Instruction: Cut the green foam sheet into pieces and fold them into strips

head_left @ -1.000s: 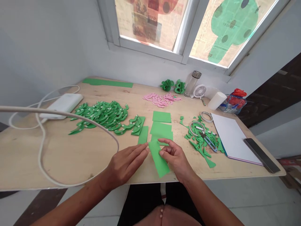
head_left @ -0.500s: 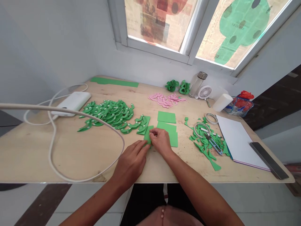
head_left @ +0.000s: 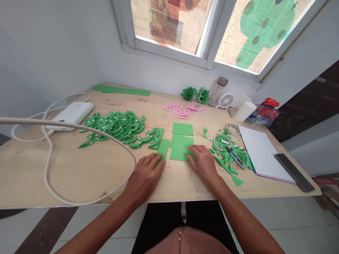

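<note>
My left hand (head_left: 148,174) lies with its fingers stretched out on the lower end of a narrow green paper piece (head_left: 163,147). To the right, my right hand (head_left: 202,161) has its fingers apart, with the tips at the right edge of some overlapping green paper sheets (head_left: 180,147). Another green paper rectangle (head_left: 182,129) lies just beyond them. Beside the narrow piece is a green paper with curved cut strips on it (head_left: 156,138), next to a heap of curved green strips (head_left: 116,126) bearing small white patches.
Green scraps (head_left: 225,158) lie at right with tape rolls (head_left: 233,129) and blue-handled snips (head_left: 237,158). Further right are white paper (head_left: 265,151) and a phone (head_left: 293,172). A white cable (head_left: 47,165) loops at left. Pink cutouts (head_left: 182,110), a bottle (head_left: 217,91) and a fan (head_left: 226,101) stand behind.
My right hand has let go of the narrow green piece and moved right to the overlapping sheets. My left hand stays on the narrow piece. The whole view has shifted slightly.
</note>
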Demonstrator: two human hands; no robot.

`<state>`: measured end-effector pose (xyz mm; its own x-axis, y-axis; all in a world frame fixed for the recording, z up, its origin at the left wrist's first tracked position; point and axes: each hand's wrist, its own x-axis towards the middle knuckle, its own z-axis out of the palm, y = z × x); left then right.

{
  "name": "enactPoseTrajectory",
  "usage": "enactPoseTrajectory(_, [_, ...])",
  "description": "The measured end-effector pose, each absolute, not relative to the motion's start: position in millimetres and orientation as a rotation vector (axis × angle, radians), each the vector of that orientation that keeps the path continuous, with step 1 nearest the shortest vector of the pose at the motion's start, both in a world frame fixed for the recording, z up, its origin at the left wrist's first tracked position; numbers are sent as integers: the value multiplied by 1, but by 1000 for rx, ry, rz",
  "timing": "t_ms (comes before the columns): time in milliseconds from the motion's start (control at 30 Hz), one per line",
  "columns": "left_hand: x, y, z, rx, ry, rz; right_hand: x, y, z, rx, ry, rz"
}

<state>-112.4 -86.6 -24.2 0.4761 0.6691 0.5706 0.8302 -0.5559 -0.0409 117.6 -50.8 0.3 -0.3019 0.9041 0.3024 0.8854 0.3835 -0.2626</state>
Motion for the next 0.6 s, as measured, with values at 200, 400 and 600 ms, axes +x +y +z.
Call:
enactPoseTrajectory(200, [-95, -83, -17, -2422, -1161, -664, 127, -51, -8, -1372, -2474, -77])
enactPoseTrajectory(400, [-73, -66, -9, -2503, -1115, -500, 131, -47, -17, -1267, -2546, -215])
enactPoseTrajectory(600, [-67, -49, -5, -2526, -1101, -488, 135, -46, -16, -1240, -2499, -254])
